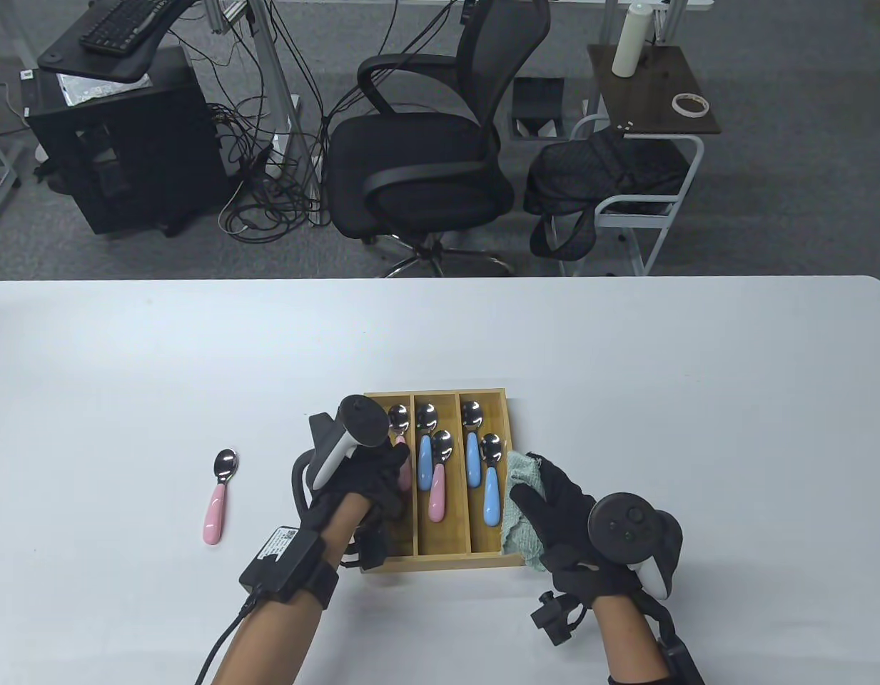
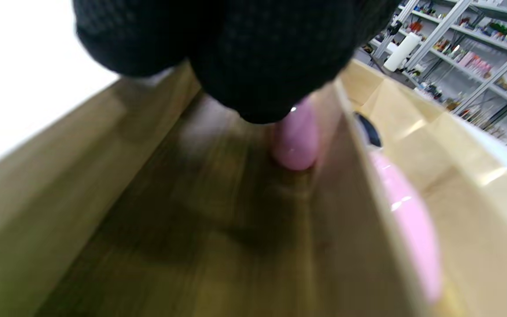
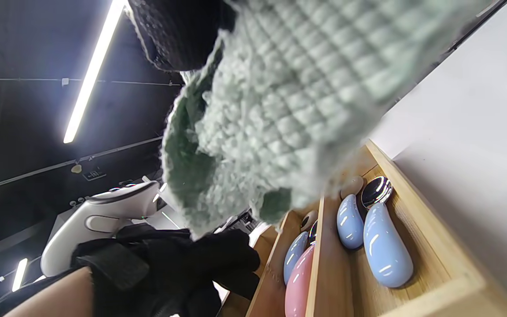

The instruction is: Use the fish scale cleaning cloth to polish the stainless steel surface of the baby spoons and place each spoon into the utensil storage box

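The wooden storage box (image 1: 440,560) has three slots. My left hand (image 1: 391,471) grips a pink-handled spoon (image 1: 399,421) low inside the left slot. In the left wrist view the handle's end (image 2: 295,143) touches the slot floor beneath my curled fingers (image 2: 253,57). The middle slot holds a blue spoon (image 1: 425,457) and a pink spoon (image 1: 437,492). Two blue spoons (image 1: 482,478) lie in the right slot. My right hand (image 1: 539,496) holds the green cleaning cloth (image 1: 519,524) bunched at the box's right edge; the cloth (image 3: 280,101) fills the right wrist view. Another pink spoon (image 1: 218,496) lies on the table to the left.
The white table (image 1: 625,357) stretches around the box. Beyond its far edge stand an office chair (image 1: 425,143), a black cabinet (image 1: 118,143) and a side table (image 1: 646,93).
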A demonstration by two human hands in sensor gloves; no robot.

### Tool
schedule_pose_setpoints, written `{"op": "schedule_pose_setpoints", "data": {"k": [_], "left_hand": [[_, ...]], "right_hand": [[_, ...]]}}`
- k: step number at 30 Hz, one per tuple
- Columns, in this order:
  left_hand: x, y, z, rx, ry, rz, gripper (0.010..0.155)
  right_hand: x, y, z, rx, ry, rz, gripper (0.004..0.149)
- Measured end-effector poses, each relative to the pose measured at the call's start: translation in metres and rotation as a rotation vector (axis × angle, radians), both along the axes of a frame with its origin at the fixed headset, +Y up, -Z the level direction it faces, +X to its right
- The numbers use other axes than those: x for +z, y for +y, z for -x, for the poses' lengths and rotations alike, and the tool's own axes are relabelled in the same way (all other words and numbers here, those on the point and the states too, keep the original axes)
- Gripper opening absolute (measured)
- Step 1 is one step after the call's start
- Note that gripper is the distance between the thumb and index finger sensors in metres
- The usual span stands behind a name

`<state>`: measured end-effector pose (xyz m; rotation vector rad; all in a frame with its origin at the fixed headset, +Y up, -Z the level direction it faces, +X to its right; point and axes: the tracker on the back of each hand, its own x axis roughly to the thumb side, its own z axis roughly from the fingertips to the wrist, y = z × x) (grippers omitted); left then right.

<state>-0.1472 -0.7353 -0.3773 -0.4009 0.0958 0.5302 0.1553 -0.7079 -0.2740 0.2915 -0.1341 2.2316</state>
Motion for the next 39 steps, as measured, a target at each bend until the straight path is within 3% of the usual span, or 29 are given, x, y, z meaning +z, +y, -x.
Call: {"op": "schedule_pose_setpoints", "data": {"k": [5,7,10,12,15,17,20,25,28,34,39], "left_hand": [[0.023,0.036,0.031,0.072,-0.022,-0.142,0.055],[0.034,0.047,0.050,0.057,0.023,-0.201,0.054],[0.055,0.058,0.084,-0.160,0.149,-0.350,0.059],[0.064,0.058,0.108,-0.260,0.199,-0.370,0.061],[0.075,0.043,0.147,-0.110,0.259,-0.287,0.066],[0.084,0.026,0.171,-0.018,0.364,-0.253,0.069],[0.085,0.011,0.194,-0.128,0.394,-0.144,0.073],[0.075,-0.007,0.200,-0.305,0.381,0.031,0.073],[0.073,-0.012,0.201,-0.276,0.399,0.029,0.073],[0.067,-0.013,0.194,-0.390,0.379,0.031,0.073],[0.063,-0.020,0.190,-0.428,0.363,0.061,0.063]], "right_hand": [[0.000,0.000,0.000,-0.003,0.000,0.008,0.050],[0.000,0.000,0.000,-0.009,-0.002,0.008,0.050],[0.001,0.000,0.000,-0.021,-0.004,0.009,0.050],[0.001,-0.001,0.000,-0.029,-0.001,0.015,0.050],[0.001,-0.002,0.002,-0.044,0.005,0.024,0.050],[0.000,-0.004,0.003,-0.039,0.008,0.031,0.050],[0.000,-0.006,0.005,-0.026,0.016,0.039,0.050],[0.001,-0.005,0.007,-0.016,0.026,0.035,0.050],[0.000,-0.005,0.007,-0.042,0.040,0.044,0.050],[-0.001,-0.004,0.006,-0.034,0.041,0.038,0.050],[0.000,-0.005,0.006,-0.035,0.050,0.046,0.050]]}}
